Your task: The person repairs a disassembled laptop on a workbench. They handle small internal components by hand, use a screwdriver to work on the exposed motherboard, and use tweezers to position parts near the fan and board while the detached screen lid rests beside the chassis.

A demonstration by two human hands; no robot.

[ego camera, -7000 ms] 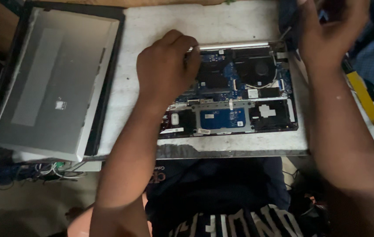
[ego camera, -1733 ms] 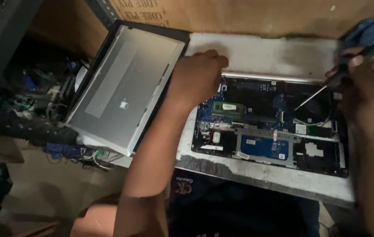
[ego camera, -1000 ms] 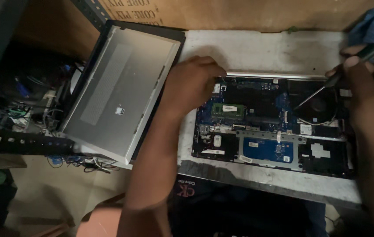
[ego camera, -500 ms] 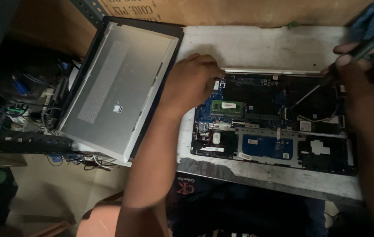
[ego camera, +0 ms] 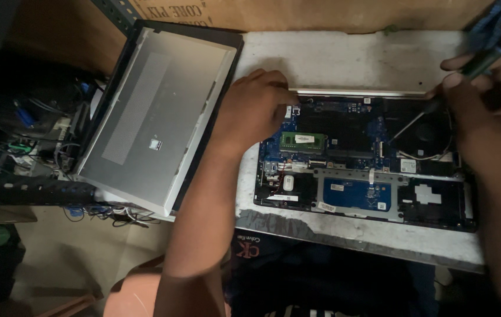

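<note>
We cannot see the top-left corner of the opened dark laptop base with its blue circuit board, since the left hand lies over it. The right hand is blurred and cut off by the right edge, and the handle of the thin dark-shafted screwdriver is lost inside its fingers (the tip is too small to place exactly). The printed brown cardboard box runs off the top edge. The tangled cables on the dark metal rack are too dim to sort out.

Opened laptop lies on the table, detached cover to its left.
</note>
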